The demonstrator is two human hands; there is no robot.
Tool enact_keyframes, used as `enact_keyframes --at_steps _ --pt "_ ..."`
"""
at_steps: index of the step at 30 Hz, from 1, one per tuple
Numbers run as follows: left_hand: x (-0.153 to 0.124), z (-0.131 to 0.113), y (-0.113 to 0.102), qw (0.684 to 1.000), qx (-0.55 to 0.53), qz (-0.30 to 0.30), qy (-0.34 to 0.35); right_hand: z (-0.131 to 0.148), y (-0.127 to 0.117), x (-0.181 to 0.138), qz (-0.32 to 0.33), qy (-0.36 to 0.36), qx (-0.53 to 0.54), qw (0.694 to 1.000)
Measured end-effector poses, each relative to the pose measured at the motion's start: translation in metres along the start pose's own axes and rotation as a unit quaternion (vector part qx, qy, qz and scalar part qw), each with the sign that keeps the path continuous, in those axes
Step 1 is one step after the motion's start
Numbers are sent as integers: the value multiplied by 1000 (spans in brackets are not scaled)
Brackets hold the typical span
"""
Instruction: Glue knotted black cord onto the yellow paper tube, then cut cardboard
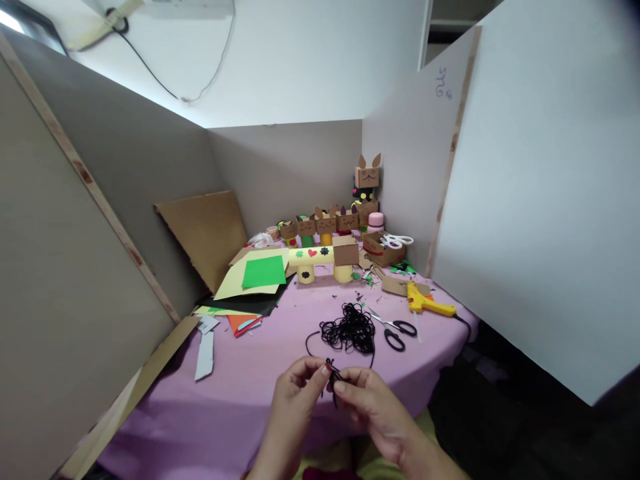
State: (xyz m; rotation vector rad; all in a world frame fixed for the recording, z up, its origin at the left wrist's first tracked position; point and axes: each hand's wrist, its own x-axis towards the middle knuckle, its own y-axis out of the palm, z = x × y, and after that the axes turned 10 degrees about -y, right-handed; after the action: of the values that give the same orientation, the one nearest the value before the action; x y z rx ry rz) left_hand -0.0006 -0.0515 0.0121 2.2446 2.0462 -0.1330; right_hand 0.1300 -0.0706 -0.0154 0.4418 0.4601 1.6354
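Between my two hands, at the near edge of the table, is a small bunch of black cord (332, 382) with short ends poking out. My left hand (303, 387) pinches it between thumb and fingers. From the other side my right hand (367, 398) grips the same bunch. A loose tangled heap of black cord (349, 328) lies just beyond my fingers, and a strand runs down from it toward my right hand. Black-handled scissors (395, 331) rest to the right of the heap, blades partly apart.
A yellow glue gun (430, 301) lies at the right. Behind stand a yellow paper-tube animal with a cardboard box head (346, 251), several similar figures and a cardboard box (383, 250) with white scissors. Coloured paper (264, 272) is stacked left. Grey partitions (285, 153) enclose the table.
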Motion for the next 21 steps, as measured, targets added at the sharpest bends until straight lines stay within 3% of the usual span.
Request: enact_keyframes --at_steps 6,11,16,21 --pt "-1 0 0 1000 -8 5 -4 -3 0 1 -9 12 14 1000" --pt "-3 -1 0 1000 -13 9 -7 -4 -1 2 -44 -26 -49 998" --pt "-3 0 0 1000 -16 5 -12 -5 -1 2 -42 -95 -115 988" --pt "-2 1 2 999 -27 12 -21 -6 -1 0 -35 -113 -150 982"
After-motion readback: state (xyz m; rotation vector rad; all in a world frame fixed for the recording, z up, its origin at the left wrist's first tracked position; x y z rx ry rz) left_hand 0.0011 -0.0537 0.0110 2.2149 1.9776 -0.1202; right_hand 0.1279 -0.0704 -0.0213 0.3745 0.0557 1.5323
